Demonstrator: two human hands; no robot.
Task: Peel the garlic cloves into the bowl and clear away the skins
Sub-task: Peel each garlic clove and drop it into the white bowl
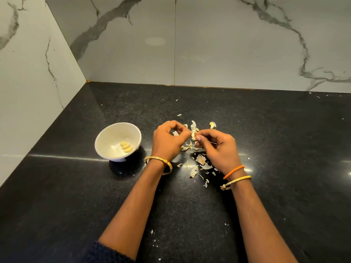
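Note:
A white bowl stands on the black counter, left of my hands, with three peeled garlic cloves in it. My left hand and my right hand meet above the counter and pinch a garlic clove between their fingertips, its papery skin partly loose. Garlic skins lie scattered under and around both hands. Another skinned piece lies just beyond my right hand.
The black speckled counter runs to marble walls at the back and left, meeting in a corner at the far left. Small skin flakes dot the counter near my left forearm. The bowl sits about a hand's width left of my left hand.

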